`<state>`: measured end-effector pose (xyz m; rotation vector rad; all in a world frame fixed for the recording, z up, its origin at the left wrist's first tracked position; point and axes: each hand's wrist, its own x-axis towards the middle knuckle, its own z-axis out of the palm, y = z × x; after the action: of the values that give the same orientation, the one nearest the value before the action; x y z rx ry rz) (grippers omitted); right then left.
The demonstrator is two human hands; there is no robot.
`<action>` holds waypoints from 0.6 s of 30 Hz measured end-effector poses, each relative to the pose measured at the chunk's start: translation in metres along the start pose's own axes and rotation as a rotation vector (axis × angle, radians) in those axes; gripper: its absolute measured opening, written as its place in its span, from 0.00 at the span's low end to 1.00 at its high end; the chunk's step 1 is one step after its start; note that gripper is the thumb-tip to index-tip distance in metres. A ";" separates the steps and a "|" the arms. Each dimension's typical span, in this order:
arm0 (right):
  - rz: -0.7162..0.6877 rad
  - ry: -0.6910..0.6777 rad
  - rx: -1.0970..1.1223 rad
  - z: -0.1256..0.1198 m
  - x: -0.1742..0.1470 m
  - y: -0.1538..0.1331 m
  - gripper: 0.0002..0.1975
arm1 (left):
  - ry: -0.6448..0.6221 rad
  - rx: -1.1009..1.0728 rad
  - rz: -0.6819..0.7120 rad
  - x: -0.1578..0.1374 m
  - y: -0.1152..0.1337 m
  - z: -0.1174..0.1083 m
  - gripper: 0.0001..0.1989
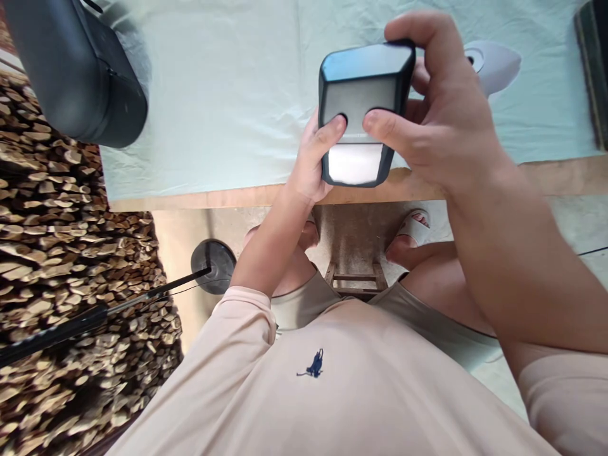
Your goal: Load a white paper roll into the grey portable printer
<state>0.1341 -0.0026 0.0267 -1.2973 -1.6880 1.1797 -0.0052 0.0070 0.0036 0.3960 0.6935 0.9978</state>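
Over the table's front edge, both hands hold up a black box-shaped device (361, 95) with bevelled edges, a shiny bluish upper face and a white lower panel. Its exact kind cannot be made out. My left hand (319, 155) grips the lower left side, thumb on the front face. From the right, my right hand (441, 107) wraps around it, with the thumb on the front and a finger over the top corner. Behind the right hand lies a white curved object (498, 66) with a dark round centre, partly hidden by that hand.
A pale green cloth covers the table (213, 95). A large black case (90, 76) stands at its left, and a dark object (593, 69) is cut off at the right edge. Stacked firewood (71, 285) and a pole on a round black base (213, 266) are to the left.
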 end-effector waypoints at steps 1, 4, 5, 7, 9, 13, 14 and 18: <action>0.002 -0.005 0.000 0.000 0.000 0.000 0.28 | -0.023 0.053 0.023 0.000 0.000 0.001 0.17; 0.008 0.030 -0.053 -0.002 0.000 0.002 0.28 | -0.088 0.172 0.081 0.000 0.000 0.002 0.11; 0.005 0.052 -0.080 -0.003 0.000 0.002 0.29 | -0.084 0.185 0.080 0.001 0.000 0.000 0.11; -0.013 0.066 -0.137 -0.006 0.000 0.004 0.33 | -0.002 0.197 0.050 0.003 -0.001 -0.005 0.15; -0.038 0.045 -0.207 -0.009 0.000 0.005 0.36 | 0.112 0.212 0.024 0.006 -0.001 -0.013 0.15; -0.050 -0.013 -0.337 -0.014 0.000 0.006 0.37 | 0.158 0.170 0.014 0.013 -0.004 -0.023 0.07; -0.053 -0.021 -0.358 -0.015 0.001 0.005 0.37 | 0.163 0.158 0.005 0.014 -0.004 -0.024 0.07; -0.119 -0.049 -0.449 -0.018 0.000 0.001 0.39 | 0.196 0.165 -0.020 0.014 -0.003 -0.023 0.07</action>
<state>0.1507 0.0015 0.0323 -1.4093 -2.1159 0.7930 -0.0137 0.0176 -0.0196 0.4382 0.9596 0.9718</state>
